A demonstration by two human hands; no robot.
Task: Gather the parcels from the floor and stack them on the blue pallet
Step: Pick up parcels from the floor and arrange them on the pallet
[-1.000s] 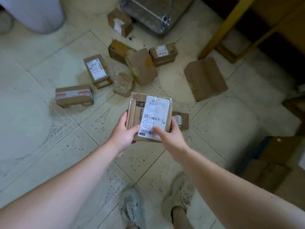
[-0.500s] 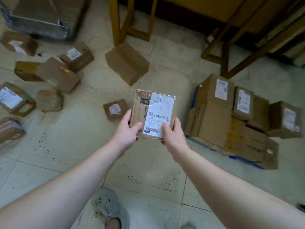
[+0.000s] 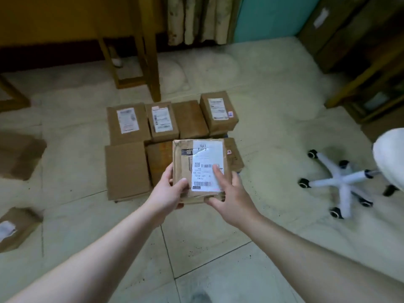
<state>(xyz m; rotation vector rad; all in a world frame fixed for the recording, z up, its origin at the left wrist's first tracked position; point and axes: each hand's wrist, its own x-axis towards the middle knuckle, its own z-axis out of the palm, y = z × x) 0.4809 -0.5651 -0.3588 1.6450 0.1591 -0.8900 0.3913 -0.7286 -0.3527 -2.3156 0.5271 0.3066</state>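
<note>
the floor (image 3: 218,248) is pale square tile, scuffed and speckled with dark spots, the grout lines dull. at the far side, yellow-brown wooden legs (image 3: 150,51) stand on the tiles with deep shadow behind them. next to them hangs a faded curtain (image 3: 196,18), then a teal wall panel (image 3: 269,16). off to the right a white five-star chair base (image 3: 341,182) sits on black casters, with dark wooden furniture (image 3: 371,84) behind. the light is dim and soft.

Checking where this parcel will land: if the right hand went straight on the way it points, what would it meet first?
Likely the brown parcel lying just beyond the right hand and the labelled parcel it holds, though depth is unclear.
</note>
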